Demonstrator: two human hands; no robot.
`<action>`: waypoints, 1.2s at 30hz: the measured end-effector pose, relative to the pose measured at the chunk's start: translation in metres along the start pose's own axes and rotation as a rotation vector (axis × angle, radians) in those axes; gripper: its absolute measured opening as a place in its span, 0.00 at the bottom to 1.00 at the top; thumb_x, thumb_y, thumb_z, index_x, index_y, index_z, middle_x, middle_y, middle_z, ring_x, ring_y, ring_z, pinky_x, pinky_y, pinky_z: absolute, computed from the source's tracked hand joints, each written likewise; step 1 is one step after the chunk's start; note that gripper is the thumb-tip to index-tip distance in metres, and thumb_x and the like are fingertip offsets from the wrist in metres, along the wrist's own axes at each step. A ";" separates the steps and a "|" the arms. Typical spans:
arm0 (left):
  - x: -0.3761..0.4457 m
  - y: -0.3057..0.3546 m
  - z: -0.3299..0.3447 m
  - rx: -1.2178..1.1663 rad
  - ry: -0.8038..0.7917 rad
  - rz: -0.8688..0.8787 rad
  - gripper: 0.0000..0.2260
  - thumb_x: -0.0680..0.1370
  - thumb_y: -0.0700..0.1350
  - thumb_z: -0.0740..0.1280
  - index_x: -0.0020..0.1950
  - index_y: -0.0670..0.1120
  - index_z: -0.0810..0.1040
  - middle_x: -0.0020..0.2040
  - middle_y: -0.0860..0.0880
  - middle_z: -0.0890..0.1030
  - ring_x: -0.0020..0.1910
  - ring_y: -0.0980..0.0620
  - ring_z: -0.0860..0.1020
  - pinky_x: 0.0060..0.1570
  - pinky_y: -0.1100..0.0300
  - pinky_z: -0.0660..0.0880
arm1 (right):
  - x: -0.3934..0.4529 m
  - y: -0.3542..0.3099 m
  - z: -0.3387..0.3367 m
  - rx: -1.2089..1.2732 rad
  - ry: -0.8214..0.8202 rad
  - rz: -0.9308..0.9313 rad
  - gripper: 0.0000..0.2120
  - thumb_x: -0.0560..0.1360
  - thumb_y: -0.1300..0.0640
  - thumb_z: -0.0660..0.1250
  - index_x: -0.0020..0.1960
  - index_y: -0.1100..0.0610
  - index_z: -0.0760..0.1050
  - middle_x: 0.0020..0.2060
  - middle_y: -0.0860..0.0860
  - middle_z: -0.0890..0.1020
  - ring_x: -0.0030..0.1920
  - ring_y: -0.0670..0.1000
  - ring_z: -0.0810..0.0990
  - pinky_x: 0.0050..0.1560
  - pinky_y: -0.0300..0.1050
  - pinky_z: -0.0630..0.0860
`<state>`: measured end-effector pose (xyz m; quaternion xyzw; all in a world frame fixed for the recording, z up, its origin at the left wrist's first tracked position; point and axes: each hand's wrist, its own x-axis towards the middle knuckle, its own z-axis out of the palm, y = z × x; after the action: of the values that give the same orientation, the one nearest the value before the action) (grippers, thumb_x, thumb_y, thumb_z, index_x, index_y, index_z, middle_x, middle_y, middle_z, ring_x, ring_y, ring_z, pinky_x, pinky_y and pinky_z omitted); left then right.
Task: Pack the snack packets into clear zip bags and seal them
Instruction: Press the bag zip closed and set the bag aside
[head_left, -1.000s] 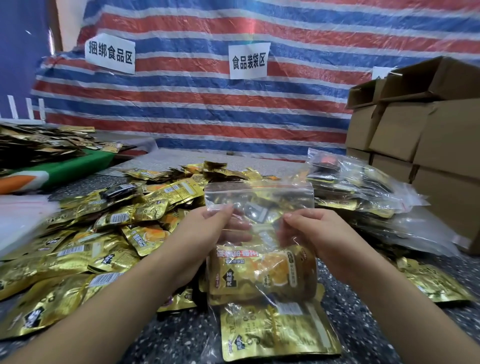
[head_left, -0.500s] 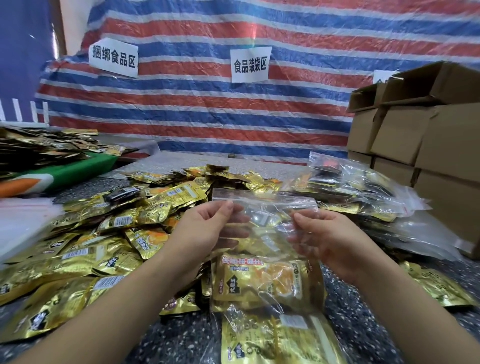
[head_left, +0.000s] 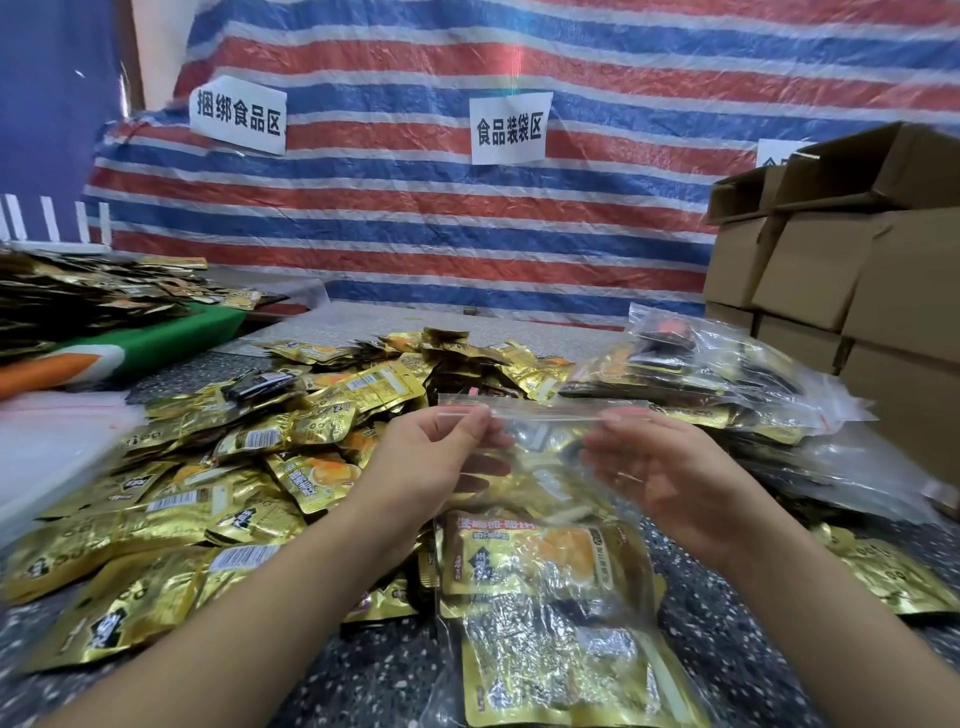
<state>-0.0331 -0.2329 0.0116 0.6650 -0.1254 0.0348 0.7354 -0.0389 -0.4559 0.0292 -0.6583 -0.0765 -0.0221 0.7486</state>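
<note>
Speckled table (head_left: 374, 670); both hands pinch zip bag (head_left: 545, 519) top.

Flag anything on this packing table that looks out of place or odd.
One dark packet lies on top of the heap of gold snack packets, the only black wrapper there. Otherwise nothing stands out: both hands, left hand and right hand, pinch the clear zip bag at its top strip.

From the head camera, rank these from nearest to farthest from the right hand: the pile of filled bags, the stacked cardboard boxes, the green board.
Measured from the right hand:
1. Pile of filled bags, just beyond it, to the right.
2. Stacked cardboard boxes, farther right, at the back.
3. Green board, far across on the left.
</note>
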 end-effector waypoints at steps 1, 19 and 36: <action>0.000 0.000 0.001 -0.002 0.001 0.002 0.11 0.82 0.46 0.63 0.49 0.43 0.82 0.43 0.47 0.86 0.40 0.51 0.85 0.35 0.64 0.79 | -0.001 -0.001 0.000 -0.025 0.023 -0.032 0.09 0.68 0.55 0.71 0.45 0.60 0.81 0.40 0.56 0.84 0.41 0.53 0.83 0.42 0.45 0.79; -0.005 0.008 0.005 -0.017 0.017 -0.007 0.11 0.82 0.44 0.64 0.42 0.46 0.80 0.33 0.54 0.84 0.30 0.58 0.81 0.29 0.66 0.74 | 0.032 -0.053 0.149 -0.950 -0.015 -0.690 0.05 0.79 0.56 0.66 0.51 0.53 0.80 0.42 0.41 0.80 0.46 0.38 0.78 0.47 0.29 0.74; 0.001 0.007 0.004 -0.070 0.049 -0.049 0.12 0.84 0.40 0.58 0.41 0.45 0.75 0.27 0.54 0.81 0.24 0.59 0.78 0.25 0.67 0.71 | 0.097 -0.037 0.202 -1.327 -0.372 -0.441 0.08 0.80 0.54 0.65 0.52 0.56 0.80 0.45 0.47 0.81 0.45 0.47 0.79 0.39 0.37 0.73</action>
<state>-0.0337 -0.2360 0.0192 0.6409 -0.0925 0.0287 0.7615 0.0342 -0.2548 0.1040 -0.9361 -0.3043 -0.1021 0.1440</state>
